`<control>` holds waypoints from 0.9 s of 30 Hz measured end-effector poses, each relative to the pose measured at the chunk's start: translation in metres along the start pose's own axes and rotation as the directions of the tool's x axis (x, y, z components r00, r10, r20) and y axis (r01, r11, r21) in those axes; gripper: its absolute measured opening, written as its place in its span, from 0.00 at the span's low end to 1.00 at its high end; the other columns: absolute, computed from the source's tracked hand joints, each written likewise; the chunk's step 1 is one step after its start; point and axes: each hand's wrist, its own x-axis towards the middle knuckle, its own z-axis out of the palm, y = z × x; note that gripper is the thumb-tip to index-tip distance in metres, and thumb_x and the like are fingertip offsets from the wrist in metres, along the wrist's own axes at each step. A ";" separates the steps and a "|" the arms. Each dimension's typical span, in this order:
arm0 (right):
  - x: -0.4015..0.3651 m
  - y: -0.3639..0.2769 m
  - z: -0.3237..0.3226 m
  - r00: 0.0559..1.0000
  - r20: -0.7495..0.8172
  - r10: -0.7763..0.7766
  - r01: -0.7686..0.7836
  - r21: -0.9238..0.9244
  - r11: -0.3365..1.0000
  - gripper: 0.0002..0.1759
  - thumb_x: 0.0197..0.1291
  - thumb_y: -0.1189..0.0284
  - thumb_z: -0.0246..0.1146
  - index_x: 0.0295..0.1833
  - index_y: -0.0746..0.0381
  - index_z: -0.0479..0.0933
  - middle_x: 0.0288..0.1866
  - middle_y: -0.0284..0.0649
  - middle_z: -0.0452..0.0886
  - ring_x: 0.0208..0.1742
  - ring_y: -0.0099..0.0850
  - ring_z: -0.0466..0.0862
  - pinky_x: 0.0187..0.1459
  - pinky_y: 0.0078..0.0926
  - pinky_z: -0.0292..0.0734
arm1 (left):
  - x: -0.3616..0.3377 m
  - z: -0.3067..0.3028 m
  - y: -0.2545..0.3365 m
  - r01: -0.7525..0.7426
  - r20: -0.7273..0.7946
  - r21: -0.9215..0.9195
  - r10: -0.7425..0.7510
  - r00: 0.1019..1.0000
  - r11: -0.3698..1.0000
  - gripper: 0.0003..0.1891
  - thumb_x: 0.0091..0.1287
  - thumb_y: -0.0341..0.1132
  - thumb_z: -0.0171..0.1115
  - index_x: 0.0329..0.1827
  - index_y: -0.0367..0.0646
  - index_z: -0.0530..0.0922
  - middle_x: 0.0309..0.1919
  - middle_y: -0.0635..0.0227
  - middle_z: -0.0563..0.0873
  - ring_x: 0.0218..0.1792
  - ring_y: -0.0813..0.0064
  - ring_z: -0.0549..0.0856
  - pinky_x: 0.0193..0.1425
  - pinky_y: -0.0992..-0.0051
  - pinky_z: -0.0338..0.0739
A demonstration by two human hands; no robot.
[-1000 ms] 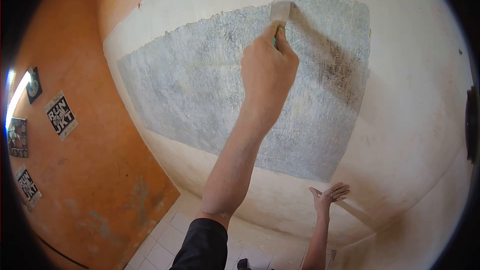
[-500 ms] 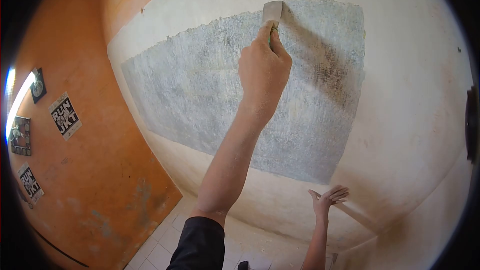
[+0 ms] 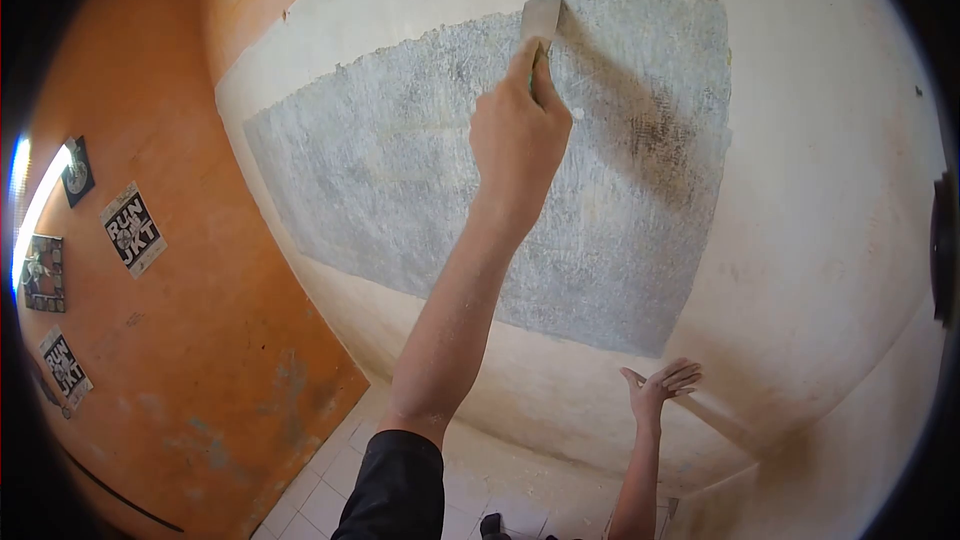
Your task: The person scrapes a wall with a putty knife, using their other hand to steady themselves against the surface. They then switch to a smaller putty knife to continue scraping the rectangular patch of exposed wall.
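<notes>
High on the wall, my left hand (image 3: 522, 135) grips a scraper (image 3: 541, 20), its fingers wrapped round the handle and its flat metal blade pointing up. The blade lies at the upper edge of a rough grey patch (image 3: 430, 170), where the pale paint (image 3: 800, 120) begins. Lower right, my right hand (image 3: 661, 386) rests against the pale wall just below the patch, thumb apart and fingers stretched out, holding nothing. A small pale spot (image 3: 577, 114) shows just right of my left hand.
At the left stands an orange wall (image 3: 190, 320) with two printed posters (image 3: 132, 230) (image 3: 66, 370), dark framed items (image 3: 44, 273) and a bright light strip (image 3: 40, 200). White floor tiles (image 3: 325, 505) lie below. A dark object (image 3: 942, 250) is at the right edge.
My left hand and the scraper have shifted slightly left, the blade now a little closer to the patch's upper edge. The view has tilted slightly. My right hand keeps its place on the wall.
</notes>
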 end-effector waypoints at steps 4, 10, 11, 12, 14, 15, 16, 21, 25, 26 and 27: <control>0.000 0.003 -0.001 0.999 0.031 0.017 -0.017 0.016 1.000 0.83 0.50 0.39 0.76 0.80 0.72 0.19 0.79 0.74 0.12 0.79 0.72 0.13 0.70 0.79 0.14 | -0.011 0.013 -0.007 -0.001 -0.035 -0.010 0.001 0.999 1.000 0.18 0.78 0.35 0.53 0.63 0.37 0.82 0.27 0.51 0.89 0.18 0.68 0.84 0.24 0.68 0.74; -0.001 0.006 0.005 0.999 -0.018 -0.044 0.043 -0.018 0.999 0.82 0.51 0.38 0.74 0.80 0.72 0.19 0.79 0.75 0.12 0.78 0.72 0.12 0.69 0.79 0.12 | 0.035 0.010 0.007 -0.070 -0.081 0.035 0.073 0.994 0.997 0.18 0.79 0.35 0.52 0.62 0.35 0.82 0.22 0.52 0.87 0.18 0.65 0.84 0.23 0.68 0.73; 0.000 0.008 0.007 0.994 -0.062 -0.090 0.087 -0.049 0.995 0.82 0.51 0.38 0.74 0.80 0.73 0.19 0.79 0.75 0.13 0.78 0.72 0.12 0.69 0.79 0.12 | 0.035 0.009 0.007 -0.031 -0.075 -0.008 0.031 0.997 0.999 0.18 0.79 0.35 0.52 0.63 0.35 0.82 0.22 0.52 0.87 0.18 0.66 0.85 0.23 0.68 0.73; 0.000 0.007 0.006 0.994 -0.060 -0.087 0.084 -0.050 0.995 0.82 0.51 0.38 0.74 0.80 0.73 0.19 0.79 0.75 0.13 0.78 0.72 0.12 0.69 0.79 0.12 | 0.034 0.008 0.009 0.007 -0.068 -0.052 -0.011 0.998 0.999 0.18 0.79 0.36 0.52 0.63 0.35 0.82 0.22 0.53 0.87 0.18 0.66 0.85 0.23 0.69 0.74; 0.000 0.005 0.003 0.999 0.035 0.008 -0.009 0.012 1.000 0.82 0.51 0.38 0.74 0.79 0.74 0.19 0.78 0.76 0.12 0.78 0.73 0.12 0.69 0.79 0.12 | 0.010 0.010 0.008 0.024 -0.028 -0.012 -0.024 0.999 1.000 0.18 0.79 0.36 0.52 0.63 0.35 0.82 0.23 0.53 0.88 0.18 0.68 0.85 0.23 0.69 0.74; 0.000 0.005 0.003 0.999 0.031 0.010 -0.011 0.015 1.000 0.82 0.51 0.38 0.74 0.79 0.74 0.19 0.78 0.76 0.12 0.78 0.73 0.12 0.69 0.79 0.12 | -0.002 0.011 0.006 0.036 0.008 0.029 -0.036 0.999 0.999 0.19 0.79 0.36 0.53 0.64 0.34 0.81 0.23 0.53 0.88 0.18 0.69 0.84 0.23 0.69 0.74; 0.000 0.005 0.004 1.000 0.026 -0.004 0.004 0.003 1.000 0.82 0.51 0.38 0.74 0.79 0.74 0.19 0.78 0.76 0.12 0.78 0.73 0.12 0.69 0.79 0.12 | -0.008 0.012 0.003 0.030 0.007 0.025 -0.031 1.000 0.999 0.19 0.79 0.36 0.53 0.64 0.34 0.81 0.23 0.53 0.88 0.18 0.69 0.84 0.23 0.69 0.74; 0.003 0.005 0.004 0.999 -0.010 -0.042 0.042 -0.009 0.999 0.82 0.51 0.38 0.75 0.79 0.75 0.19 0.78 0.76 0.12 0.78 0.73 0.12 0.69 0.79 0.12 | 0.006 0.003 0.023 0.093 0.030 -0.019 -0.093 0.995 0.995 0.19 0.79 0.35 0.51 0.65 0.34 0.81 0.27 0.50 0.89 0.20 0.69 0.87 0.25 0.66 0.76; -0.001 0.003 0.001 0.998 0.056 0.021 -0.022 0.026 0.999 0.82 0.51 0.40 0.76 0.79 0.75 0.19 0.78 0.76 0.11 0.78 0.73 0.12 0.69 0.79 0.12 | -0.008 0.009 0.017 0.080 0.030 0.046 -0.081 0.996 0.996 0.19 0.79 0.34 0.51 0.65 0.34 0.81 0.26 0.49 0.89 0.21 0.64 0.88 0.25 0.65 0.76; 0.001 0.003 0.002 0.999 0.047 0.008 -0.009 0.026 1.000 0.82 0.51 0.40 0.76 0.79 0.75 0.19 0.78 0.76 0.11 0.78 0.73 0.12 0.69 0.79 0.12 | -0.011 0.012 0.016 0.081 0.029 0.044 -0.082 0.996 0.996 0.19 0.79 0.34 0.51 0.65 0.34 0.81 0.26 0.49 0.89 0.21 0.64 0.88 0.25 0.65 0.76; 0.001 0.003 0.002 0.999 0.041 0.010 -0.011 0.027 1.000 0.82 0.51 0.40 0.76 0.79 0.75 0.19 0.78 0.76 0.11 0.78 0.73 0.12 0.69 0.79 0.12 | -0.011 0.014 0.015 0.058 0.018 0.069 -0.059 0.998 0.996 0.19 0.79 0.35 0.50 0.66 0.35 0.80 0.27 0.49 0.89 0.22 0.63 0.88 0.25 0.65 0.77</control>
